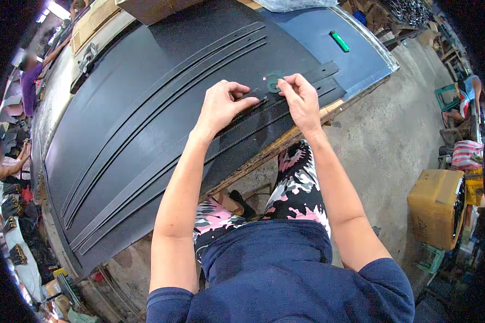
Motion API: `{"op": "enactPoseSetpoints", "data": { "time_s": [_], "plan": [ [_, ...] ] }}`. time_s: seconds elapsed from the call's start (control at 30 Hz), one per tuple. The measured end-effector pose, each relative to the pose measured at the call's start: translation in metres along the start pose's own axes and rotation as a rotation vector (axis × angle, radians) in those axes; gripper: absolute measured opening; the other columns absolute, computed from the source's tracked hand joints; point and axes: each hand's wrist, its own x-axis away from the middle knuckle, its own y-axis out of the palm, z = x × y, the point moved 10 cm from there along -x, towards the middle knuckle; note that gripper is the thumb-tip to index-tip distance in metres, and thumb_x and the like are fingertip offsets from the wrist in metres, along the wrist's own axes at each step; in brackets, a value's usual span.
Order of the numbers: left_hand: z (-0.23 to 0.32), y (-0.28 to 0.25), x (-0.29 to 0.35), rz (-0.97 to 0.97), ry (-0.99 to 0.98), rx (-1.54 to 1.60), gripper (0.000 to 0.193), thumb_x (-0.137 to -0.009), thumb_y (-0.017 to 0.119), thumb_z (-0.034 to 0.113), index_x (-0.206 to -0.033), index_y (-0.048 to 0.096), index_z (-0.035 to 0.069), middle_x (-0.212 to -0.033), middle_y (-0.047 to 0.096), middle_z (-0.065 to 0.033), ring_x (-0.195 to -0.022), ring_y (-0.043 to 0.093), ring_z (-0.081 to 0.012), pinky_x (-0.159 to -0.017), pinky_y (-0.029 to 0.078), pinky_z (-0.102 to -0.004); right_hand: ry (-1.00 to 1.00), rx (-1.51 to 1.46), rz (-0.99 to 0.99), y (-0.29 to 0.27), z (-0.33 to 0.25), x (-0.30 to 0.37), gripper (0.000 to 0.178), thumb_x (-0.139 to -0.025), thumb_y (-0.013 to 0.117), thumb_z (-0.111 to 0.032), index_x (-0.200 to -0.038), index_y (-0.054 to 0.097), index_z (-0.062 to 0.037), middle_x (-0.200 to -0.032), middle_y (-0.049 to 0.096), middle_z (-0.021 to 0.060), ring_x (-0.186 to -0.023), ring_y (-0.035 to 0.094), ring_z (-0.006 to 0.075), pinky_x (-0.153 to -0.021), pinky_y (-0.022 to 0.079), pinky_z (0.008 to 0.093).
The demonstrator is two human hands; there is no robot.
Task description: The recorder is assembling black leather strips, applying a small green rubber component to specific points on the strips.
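Long black straps [161, 167] with stitched-looking edges lie in gentle curves on a black sheet [108, 113] covering the table. My right hand [303, 102] pinches the edge of a flat, dark green ring-shaped disc [270, 81], perhaps a small roll, over the straps' right ends. Just left of it, my left hand [221, 105] rests low over the straps with its fingers curled and the thumb stretched out apart from them. That thumb's tip lies at the edge of a strap, and I see nothing held between thumb and fingers.
A green lighter-like object [339, 41] lies on the blue tabletop [318, 32] at the far right. Cardboard boxes [151, 8] stand along the far edge. Another cardboard box [435, 209] sits on the right. Other people [32, 81] are at the far left.
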Motion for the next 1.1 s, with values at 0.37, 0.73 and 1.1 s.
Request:
{"op": "enactPoseSetpoints", "data": {
  "time_s": [0.37, 0.73, 1.1],
  "plan": [
    [0.010, -0.002, 0.009, 0.057, 0.042, 0.020, 0.036, -0.070, 0.084, 0.024, -0.099, 0.072, 0.006, -0.079, 0.058, -0.0030, -0.067, 0.051, -0.0121, -0.062, 0.044, -0.0266, -0.044, -0.007, 0.033, -0.003, -0.009, 0.006, 0.013, -0.090, 0.064, -0.008, -0.086, 0.059, 0.0036, -0.090, 0.061, 0.0061, -0.072, 0.057, 0.0097, -0.067, 0.046, 0.0251],
    [0.064, 0.016, 0.010, -0.036, 0.413, -0.218, 0.027, -0.081, 0.071, 0.015, -0.105, 0.068, 0.003, -0.096, 0.059, -0.0138, -0.089, 0.060, -0.0300, -0.075, 0.050, -0.0369, -0.023, -0.269, 0.220, -0.030, -0.005, 0.020, 0.013, -0.094, 0.059, -0.008, -0.085, 0.058, 0.0011, -0.082, 0.066, 0.0050, -0.077, 0.063, 0.0096, -0.073, 0.049, 0.0242],
    [0.080, 0.031, 0.001, -0.115, 0.516, -0.513, 0.012, -0.085, 0.066, 0.019, -0.088, 0.069, 0.008, -0.087, 0.061, -0.0065, -0.083, 0.063, -0.0269, -0.070, 0.052, -0.0381, -0.048, -0.267, 0.232, -0.029, -0.002, 0.019, 0.013, -0.094, 0.060, -0.010, -0.086, 0.059, 0.0011, -0.080, 0.066, 0.0048, -0.075, 0.061, 0.0075, -0.070, 0.047, 0.0228]
  ]
}}
